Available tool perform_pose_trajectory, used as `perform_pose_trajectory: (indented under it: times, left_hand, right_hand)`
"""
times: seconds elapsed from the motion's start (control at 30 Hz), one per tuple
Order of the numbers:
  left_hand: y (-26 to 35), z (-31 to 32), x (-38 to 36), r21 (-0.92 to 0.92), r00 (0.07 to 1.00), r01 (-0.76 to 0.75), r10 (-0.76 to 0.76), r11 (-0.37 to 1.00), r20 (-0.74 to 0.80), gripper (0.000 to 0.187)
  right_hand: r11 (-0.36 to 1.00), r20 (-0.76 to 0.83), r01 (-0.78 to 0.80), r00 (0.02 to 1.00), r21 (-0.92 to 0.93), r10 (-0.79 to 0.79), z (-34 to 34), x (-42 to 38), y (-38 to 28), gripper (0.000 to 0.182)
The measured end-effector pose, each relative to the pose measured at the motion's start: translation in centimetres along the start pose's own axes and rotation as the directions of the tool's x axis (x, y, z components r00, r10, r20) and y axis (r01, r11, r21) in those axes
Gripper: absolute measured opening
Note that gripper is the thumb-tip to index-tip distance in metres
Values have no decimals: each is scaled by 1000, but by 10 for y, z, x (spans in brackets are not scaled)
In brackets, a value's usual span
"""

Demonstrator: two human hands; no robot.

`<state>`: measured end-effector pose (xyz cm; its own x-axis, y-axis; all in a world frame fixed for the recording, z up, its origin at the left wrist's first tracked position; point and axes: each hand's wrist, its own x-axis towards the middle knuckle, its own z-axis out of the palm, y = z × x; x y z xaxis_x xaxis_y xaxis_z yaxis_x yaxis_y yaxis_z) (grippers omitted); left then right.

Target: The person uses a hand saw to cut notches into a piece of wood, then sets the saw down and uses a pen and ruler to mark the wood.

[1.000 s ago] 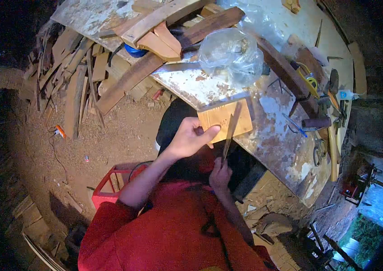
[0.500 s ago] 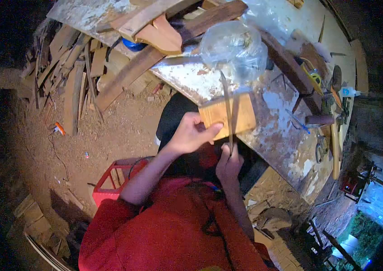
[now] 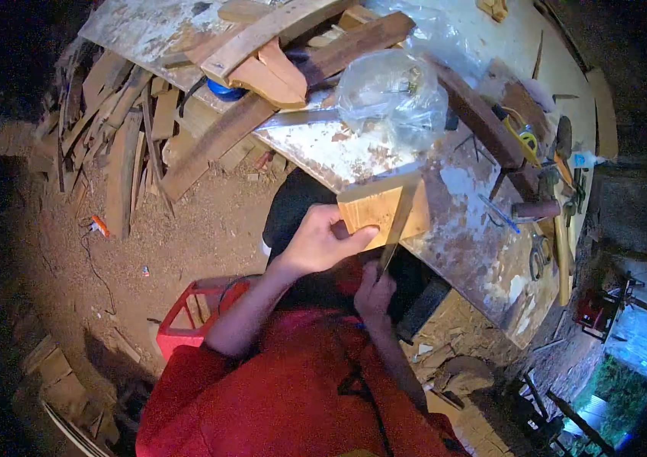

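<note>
My left hand [image 3: 323,242] grips the left end of a light wooden block [image 3: 369,212], its thumb on the near face. The block is held at the edge of the worktable [image 3: 483,293]. In my right hand [image 3: 374,293], closed around its near end, is a long narrow flat tool [image 3: 400,221] that lies slanted across the right part of the block. The tool's exact kind cannot be made out.
A clear plastic bag [image 3: 392,95] and dark wooden beams [image 3: 483,118] lie behind the block. Scissors [image 3: 540,257], a blue pen [image 3: 500,213] and a hammer [image 3: 563,259] are at the right. A red stool [image 3: 186,312] stands at lower left.
My right hand has moved down and slightly left, drawing the tool toward me and tilting it more. My left hand still holds the block, which has shifted slightly down.
</note>
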<state>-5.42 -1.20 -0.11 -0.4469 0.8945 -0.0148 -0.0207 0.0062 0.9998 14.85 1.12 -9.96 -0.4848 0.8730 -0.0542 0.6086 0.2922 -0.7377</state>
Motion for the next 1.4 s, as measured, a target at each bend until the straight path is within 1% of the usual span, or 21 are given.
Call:
perform_pose_trajectory:
  times: [0.07, 0.1, 0.2, 0.23, 0.3, 0.43, 0.53, 0.6, 0.67, 0.7, 0.8, 0.87, 0.93, 1.0, 1.07, 1.13, 1.17, 1.2, 1.27, 1.3, 1.4]
  left_hand:
    - [-6, -2, -2, 69, 985, 161, -165, 985, 57, 22]
    - [-5, -2, -3, 88, 987, 142, -148, 986, 60, 22]
    - [3, -3, 0, 90, 999, 11, -15, 996, 39, 22]
    - [3, -2, 0, 78, 999, -37, 35, 996, 27, 22]
    - [1, -4, 2, 122, 999, -37, 32, 992, 42, 23]
    - [7, -4, 0, 224, 998, -23, 10, 974, 61, 27]
    - [17, -4, 0, 294, 995, -99, 89, 951, 45, 30]
    - [15, -6, 6, 273, 996, -87, 80, 958, 37, 29]
    - [9, -3, -1, 243, 998, -40, 29, 969, 50, 28]
    - [7, -1, 0, 196, 998, 30, -40, 980, 45, 27]
    - [15, -3, 1, 255, 989, -145, 136, 956, 56, 26]
    - [14, -2, 1, 252, 992, -126, 120, 960, 39, 26]
    - [9, -2, 0, 240, 998, -55, 48, 969, 34, 26]
    - [7, -2, 0, 218, 995, 57, -74, 974, 72, 26]
    - [15, -2, 2, 285, 993, -115, 105, 952, 51, 26]
    - [6, 1, 6, 282, 945, -311, 327, 908, -8, 26]
    - [10, -1, 3, 273, 983, -182, 184, 945, 18, 26]
    - [10, -1, 5, 246, 989, -149, 149, 958, 16, 27]
    - [5, 0, 1, 180, 998, -52, 47, 982, 28, 28]
    - [5, 0, 1, 212, 999, -33, 24, 977, 45, 28]
    - [7, 1, 7, 280, 962, -264, 272, 923, 13, 26]
  right_hand:
    - [993, 172, 40, 985, -114, -20, -26, 21, -24, 28]
    - [969, 117, 165, 983, -186, -145, -32, 25, -34, 27]
    - [997, 50, -31, 998, -69, 34, 10, 0, 33, 33]
    - [982, 179, 135, 978, -129, -111, 9, -7, 36, 27]
    - [985, 38, 141, 990, -99, -138, 4, 1, 20, 27]
    - [997, 148, -66, 986, -51, 72, -20, 17, -19, 32]
    - [970, -66, 158, 983, -183, -172, 13, -7, 16, 34]
    - [976, -20, 146, 988, -163, -151, 11, -1, 14, 36]
    - [996, 203, -73, 976, -52, 82, -15, 15, -17, 39]
    - [998, 142, -56, 988, -12, 57, -16, 19, -17, 40]
    - [995, -40, 43, 998, 86, -39, 21, 8, 37, 28]
    - [993, 70, 102, 993, -52, -98, 27, -5, 58, 29]
    - [983, 141, 108, 986, -152, -86, 15, -3, 32, 38]
    - [995, 203, -47, 977, -85, 64, -9, 5, 1, 38]
    - [1000, 86, -30, 996, -1, 30, -2, 16, 0, 32]
    - [989, -204, 130, 972, 64, -115, 25, 9, 14, 28]
    - [995, -61, 49, 997, 88, -44, 19, 8, 15, 28]
    - [995, 83, -35, 996, 88, 27, 9, 11, 4, 29]
    - [962, 317, -272, 915, 34, 248, -11, 23, -17, 38]
    - [981, 281, -192, 942, 6, 182, -9, 20, -10, 40]
    - [982, -92, 108, 991, 152, -95, 36, 2, 28, 36]
